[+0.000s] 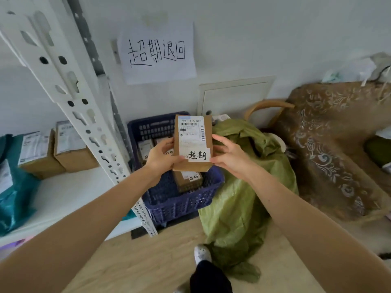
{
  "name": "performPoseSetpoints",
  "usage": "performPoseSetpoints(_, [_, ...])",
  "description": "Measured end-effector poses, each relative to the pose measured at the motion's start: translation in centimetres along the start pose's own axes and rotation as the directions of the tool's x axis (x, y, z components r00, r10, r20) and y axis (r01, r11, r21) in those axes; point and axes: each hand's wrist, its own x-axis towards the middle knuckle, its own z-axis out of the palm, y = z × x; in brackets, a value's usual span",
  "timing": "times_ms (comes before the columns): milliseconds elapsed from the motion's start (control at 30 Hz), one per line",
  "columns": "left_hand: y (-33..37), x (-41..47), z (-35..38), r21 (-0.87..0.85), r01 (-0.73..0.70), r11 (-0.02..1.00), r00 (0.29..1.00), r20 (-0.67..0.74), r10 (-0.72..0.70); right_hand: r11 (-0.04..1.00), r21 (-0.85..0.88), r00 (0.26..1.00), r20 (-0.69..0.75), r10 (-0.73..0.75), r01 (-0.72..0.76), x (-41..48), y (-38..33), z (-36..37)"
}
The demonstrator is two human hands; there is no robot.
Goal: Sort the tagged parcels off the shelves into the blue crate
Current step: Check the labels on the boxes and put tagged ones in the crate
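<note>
Brown cardboard parcel (192,142) gripped by left hand (163,155) and right hand (230,154) above blue plastic crate (182,203).
Shipping label reads "620-A-5 B18"; white tag (198,155) reads "超期"; wall sign (157,52) reads "超期退回".

Tagged brown parcel (191,140) upright, above part-filled blue crate (182,205)

The parcel (191,142) blocks most of the inside of the blue crate (182,205), so the tagged boxes (187,180) in there only peek out. Fine print on its shipping label (191,134) is way too tiny to read. The teal bag (14,187) gets chopped by the left edge, and the shelf boxes (72,153) have blurry labels.
</note>
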Motion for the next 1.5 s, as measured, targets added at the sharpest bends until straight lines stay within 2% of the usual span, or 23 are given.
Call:
performPoseSetpoints(267, [-3.9, 7.6, 0.2, -0.005, 0.179, 0.984, 0.976, -0.129, -0.178, 0.99, -0.067, 0.983, 0.129, 0.129, -0.121, 10.8, 3.0, -0.7])
performPoseSetpoints(567, [-7.8, 14.5, 1.2, -0.004, 0.376, 0.927, 0.88, -0.31, -0.359, 0.947, -0.152, 0.893, 0.319, 0.317, -0.282, 22.1, 7.7, -0.7])
performPoseSetpoints(733, [-10.4, 17.0, 0.5, -0.015, 0.459, 0.889, 0.83, -0.352, -0.434, 0.911, -0.205, 0.843, 0.35, 0.409, -0.357, 26.1, 10.7, 0.6])
performPoseSetpoints(1000, [-14.4, 20.5, -2.4, -0.134, 0.538, 0.832, 0.751, -0.372, -0.545, 0.864, -0.14, 0.775, 0.391, 0.496, -0.483, 30.6, 15.0, 3.4])
performPoseSetpoints(1300, [-19.9, 21.5, -3.8, -0.194, 0.594, 0.781, 0.691, -0.375, -0.618, 0.797, -0.136, 0.702, 0.404, 0.587, -0.588, 31.8, 18.7, 5.7])
performPoseSetpoints(1500, [-22.8, 23.0, -4.3, -0.209, 0.601, 0.771, 0.675, -0.384, -0.63, 0.779, -0.178, 0.674, 0.411, 0.614, -0.601, 33.1, 21.0, 7.1])
